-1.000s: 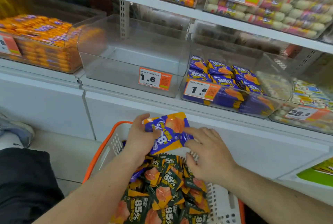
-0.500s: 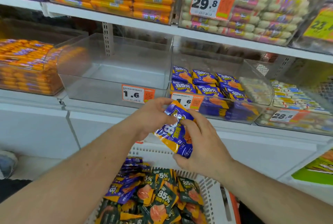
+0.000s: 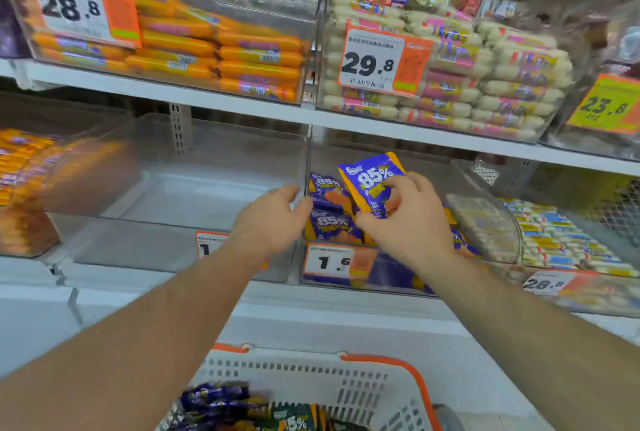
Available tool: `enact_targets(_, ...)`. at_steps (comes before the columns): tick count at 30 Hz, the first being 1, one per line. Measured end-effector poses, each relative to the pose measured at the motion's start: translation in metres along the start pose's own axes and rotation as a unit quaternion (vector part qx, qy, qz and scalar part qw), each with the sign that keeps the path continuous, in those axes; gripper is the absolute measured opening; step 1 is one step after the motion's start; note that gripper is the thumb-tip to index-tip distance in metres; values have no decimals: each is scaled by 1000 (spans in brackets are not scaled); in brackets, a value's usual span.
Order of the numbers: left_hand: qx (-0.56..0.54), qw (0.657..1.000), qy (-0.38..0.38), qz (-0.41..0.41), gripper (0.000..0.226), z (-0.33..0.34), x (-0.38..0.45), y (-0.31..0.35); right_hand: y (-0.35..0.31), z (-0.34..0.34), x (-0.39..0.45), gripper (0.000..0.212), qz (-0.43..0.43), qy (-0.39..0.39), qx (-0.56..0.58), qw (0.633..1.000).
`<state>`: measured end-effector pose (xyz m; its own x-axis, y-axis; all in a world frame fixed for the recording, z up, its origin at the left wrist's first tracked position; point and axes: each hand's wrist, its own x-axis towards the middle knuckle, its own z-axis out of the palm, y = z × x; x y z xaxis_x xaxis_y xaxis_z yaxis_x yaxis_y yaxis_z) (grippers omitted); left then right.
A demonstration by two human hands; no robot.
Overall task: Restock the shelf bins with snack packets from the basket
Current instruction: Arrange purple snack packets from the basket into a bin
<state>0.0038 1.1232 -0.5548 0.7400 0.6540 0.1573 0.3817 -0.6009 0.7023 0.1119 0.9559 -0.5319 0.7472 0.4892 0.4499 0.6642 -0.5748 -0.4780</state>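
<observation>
Head cam: R hand pinches purple packet, fingers clamped on it, held over right bin w/ matching packets. L hand empty, fingers loose & apart, at divider between the bins. Lay packet flat, label up, on the stack; left bin bare. Basket cut off at bottom; L price tag half hidden by wrist; left edge blurred.

purple-and-yellow packet with white "85%", white basket rimmed in orange, orange-and-white price tags
</observation>
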Motion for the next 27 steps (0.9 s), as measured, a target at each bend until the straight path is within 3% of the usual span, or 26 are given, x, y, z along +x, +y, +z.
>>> enact_targets(2, 63, 998, 0, 6, 42, 5, -1, -3, -5, 10, 34, 48, 63, -36, 18, 997)
enact_targets(4, 103, 995, 6, 12, 40, 5, -3, -2, -9, 29, 64, 55, 105, -61, 4, 993)
enact_targets(12, 122, 992, 11, 30, 38, 6, -2, -3, -27, 113, 125, 62, 160, -120, 12, 980)
enact_targets(15, 116, 993, 15, 28, 37, 8, 0, -6, -20, 123, 128, 64, 166, -173, 13, 971)
enact_targets(20, 121, 992, 27, 29, 38, 9, 0, -7, -19, 128, 126, 26, 188, -212, 75, 956)
enact_targets(24, 119, 992, 22, 30, 38, 8, -2, -7, -21, 128, 122, 49, 161, -261, 30, 951)
enact_targets(27, 112, 993, 20, 34, 37, 8, -2, -7, -14, 129, 124, 31, 131, -260, -16, 957)
